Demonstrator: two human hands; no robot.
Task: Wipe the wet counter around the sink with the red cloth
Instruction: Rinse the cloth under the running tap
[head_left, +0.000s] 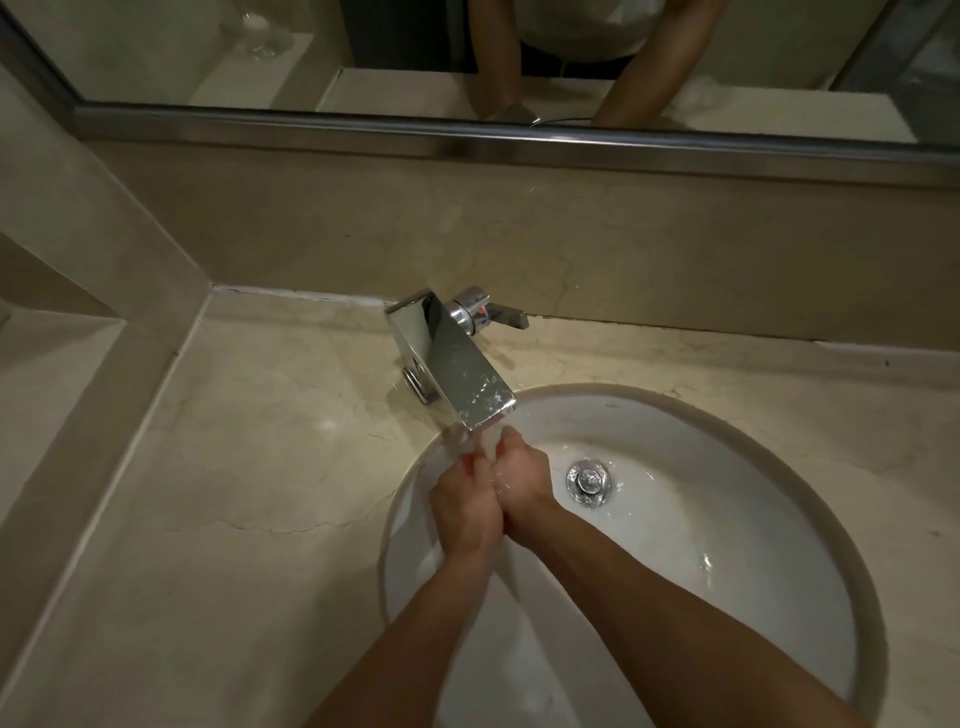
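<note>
My left hand (464, 512) and my right hand (525, 480) are pressed together inside the white sink (727, 519), right under the chrome faucet spout (457, 371). Water (487, 441) runs from the spout onto my fingers. A small red patch (469, 460) shows between the fingers of my left hand; whether it is the red cloth is unclear. No other part of a cloth is visible. The beige marble counter (249, 467) surrounds the sink, with a few drops near the faucet base.
The faucet's lever handle (501, 314) sits against the back wall. A chrome drain plug (588, 480) is in the basin beside my right hand. A mirror (363, 52) with a metal frame hangs above. A raised ledge (104, 415) borders the counter's left side.
</note>
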